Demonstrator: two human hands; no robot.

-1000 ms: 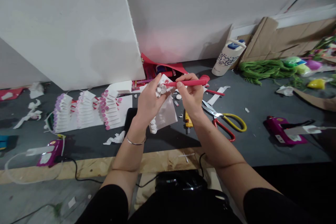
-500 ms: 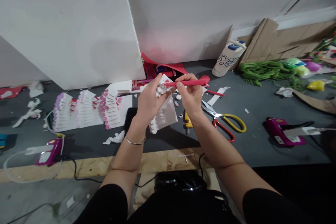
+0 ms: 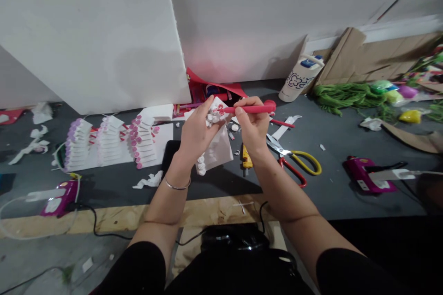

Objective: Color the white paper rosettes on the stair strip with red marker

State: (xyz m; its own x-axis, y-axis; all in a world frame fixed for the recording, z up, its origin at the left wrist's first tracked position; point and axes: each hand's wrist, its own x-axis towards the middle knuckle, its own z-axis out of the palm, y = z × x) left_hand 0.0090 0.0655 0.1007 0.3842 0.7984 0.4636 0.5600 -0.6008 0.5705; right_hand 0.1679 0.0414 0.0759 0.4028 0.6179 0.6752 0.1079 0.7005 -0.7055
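Note:
My left hand (image 3: 197, 131) is closed around a small white paper piece (image 3: 219, 103) with red curled marks on its face and white rolled bits along its lower edge. My right hand (image 3: 254, 124) grips a red marker (image 3: 256, 109), held nearly level and pointing left. The marker's tip meets the red marks, though actual contact is hard to make out. Under my hands lies a white sheet (image 3: 221, 151) with several white rolled bits at its left edge. Scissors (image 3: 284, 151) with one red and one yellow handle lie open beside my right forearm.
Left on the dark table are fans of white strips with purple and pink ends (image 3: 140, 143). A yellow tool (image 3: 247, 157) lies between my forearms. Behind stand a white bottle (image 3: 299, 78) and green yarn (image 3: 346, 97). Purple power strips (image 3: 367, 175) with cables sit at both sides.
The view has shifted slightly, so the table items appear a little further left. My hands keep nearly the same pose, with the marker still at the red marks.

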